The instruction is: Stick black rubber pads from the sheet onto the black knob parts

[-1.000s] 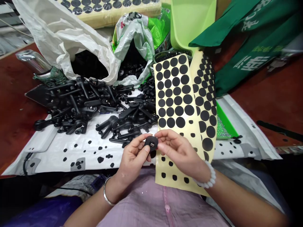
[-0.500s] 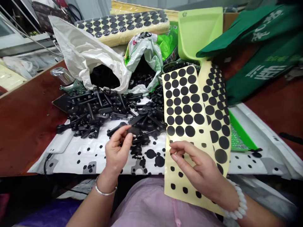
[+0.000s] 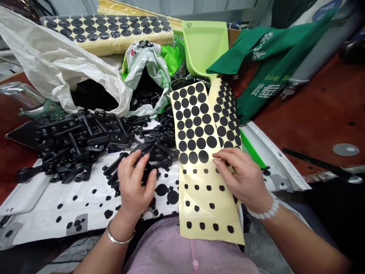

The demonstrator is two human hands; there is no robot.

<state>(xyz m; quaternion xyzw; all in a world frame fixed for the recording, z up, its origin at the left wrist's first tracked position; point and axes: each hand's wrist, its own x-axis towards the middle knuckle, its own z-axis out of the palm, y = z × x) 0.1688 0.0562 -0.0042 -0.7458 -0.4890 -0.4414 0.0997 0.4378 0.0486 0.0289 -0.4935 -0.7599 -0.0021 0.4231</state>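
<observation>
1. Lying lengthwise toward the wearer: one pale-yellow sticker sheet (image 3: 196,217), near end past the tabletop edge. Large black discs (image 3: 203,156) fill its far half; small black dots (image 3: 208,188) its near half.
2. Right hand (image 3: 242,179), over the sticker sheet's right edge, beside the nearest row of discs. Thumb and forefinger tips close together; whether they pinch anything cannot be told. White beaded bracelet (image 3: 269,208) at the wrist.
3. Left hand (image 3: 135,184), left of the sticker sheet, above or against black parts; contact unclear. Fingers loosely spread and bent, grip released, nothing seen in it. Silver bangle (image 3: 119,239).
4. Black parts (image 3: 156,150), loose group, just left of the sticker sheet; a larger heap (image 3: 74,140) farther left.
5. Second sheet (image 3: 225,121), black discs, curved, right of the sticker sheet's far half.
6. Bright-green tray (image 3: 252,150), right of the sticker sheet, partly hidden.
7. White bag (image 3: 99,72) and printed bag (image 3: 171,57), both beyond and left of the sticker sheet, mouths open, dark contents.
8. Pale-green scoop (image 3: 205,45), just beyond the sticker sheet's far end.
9. Reddish-brown tabletop (image 3: 299,129), visible well right of the sticker sheet.
</observation>
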